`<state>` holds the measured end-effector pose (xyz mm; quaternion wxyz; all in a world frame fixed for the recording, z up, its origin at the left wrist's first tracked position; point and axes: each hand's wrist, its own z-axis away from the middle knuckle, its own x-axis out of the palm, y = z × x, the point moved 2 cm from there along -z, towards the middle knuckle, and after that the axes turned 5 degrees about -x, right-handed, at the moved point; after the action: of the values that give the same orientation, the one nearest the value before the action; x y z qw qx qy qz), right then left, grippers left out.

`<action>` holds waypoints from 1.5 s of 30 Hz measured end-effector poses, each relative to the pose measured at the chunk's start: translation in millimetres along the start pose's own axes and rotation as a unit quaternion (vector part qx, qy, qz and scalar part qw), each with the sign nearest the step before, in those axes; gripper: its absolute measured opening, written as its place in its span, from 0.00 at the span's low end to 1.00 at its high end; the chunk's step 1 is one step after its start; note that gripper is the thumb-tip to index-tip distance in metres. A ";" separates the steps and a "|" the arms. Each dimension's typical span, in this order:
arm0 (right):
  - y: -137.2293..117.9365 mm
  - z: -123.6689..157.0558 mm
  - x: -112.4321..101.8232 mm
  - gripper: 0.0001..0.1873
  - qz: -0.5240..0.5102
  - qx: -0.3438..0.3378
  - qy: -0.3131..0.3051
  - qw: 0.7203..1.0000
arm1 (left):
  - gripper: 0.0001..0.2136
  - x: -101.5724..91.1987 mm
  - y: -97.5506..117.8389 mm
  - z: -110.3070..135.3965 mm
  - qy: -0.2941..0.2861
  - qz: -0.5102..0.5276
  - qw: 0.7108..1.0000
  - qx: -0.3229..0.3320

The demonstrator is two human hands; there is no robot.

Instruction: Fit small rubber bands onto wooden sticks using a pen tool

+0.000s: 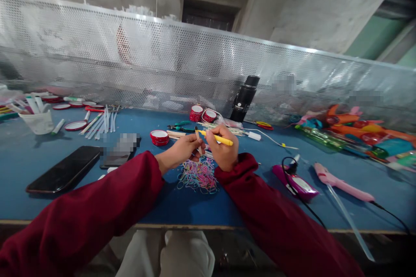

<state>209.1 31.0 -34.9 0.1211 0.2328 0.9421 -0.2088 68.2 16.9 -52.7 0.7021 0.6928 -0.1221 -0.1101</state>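
In the middle of the head view, my left hand (183, 149) is closed, pinching a small flat pale wooden stick (199, 143) upright between thumb and fingers. My right hand (224, 149) wraps round a slim yellow pen-shaped tool (225, 140). Its front end lies right by the top of the stick; whether it is a marker or a craft knife I cannot tell. Beneath both hands a loose pile of coloured rubber bands (199, 177) rests on the blue table (195, 214). Just left of my left hand stand stacked red rolls of tape (159, 137).
Two phones (65, 169) lie at the left, near a white cup of markers (37, 121) and several white sticks (102, 123). A black bottle (244, 98) leans by the perforated metal panel (146, 60). At right are a purple power strip (295, 181) and a pink glue gun (341, 185).
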 end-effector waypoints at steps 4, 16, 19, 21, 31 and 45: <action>-0.3 -0.2 -0.3 0.10 -0.006 0.003 0.004 1.000 | 0.11 -0.3 -0.4 -0.4 -0.005 0.003 1.000 0.002; -1.4 -1.1 -0.8 0.10 -0.001 -0.004 -0.005 1.000 | 0.11 -0.3 0.8 -0.1 0.001 0.003 1.000 -0.004; -0.1 -1.2 -0.7 0.10 0.003 0.002 -0.001 1.000 | 0.10 -0.7 0.8 -0.1 0.002 0.006 1.000 -0.003; 1.3 -1.2 -0.7 0.11 -0.003 0.007 0.006 1.000 | 0.10 -0.8 0.2 -0.5 0.003 0.005 1.000 -0.004; 1.3 -0.7 -0.3 0.11 -0.011 0.011 0.005 1.000 | 0.10 -0.6 -0.3 -0.7 0.002 0.010 1.000 -0.002; 0.5 -1.0 -0.6 0.10 -0.007 0.005 -0.009 1.000 | 0.11 -0.6 0.2 -0.5 -0.003 0.016 1.000 0.002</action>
<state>209.7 31.6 -33.9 0.1266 0.2251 0.9416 -0.2161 67.8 17.6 -52.6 0.7023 0.6916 -0.1357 -0.1005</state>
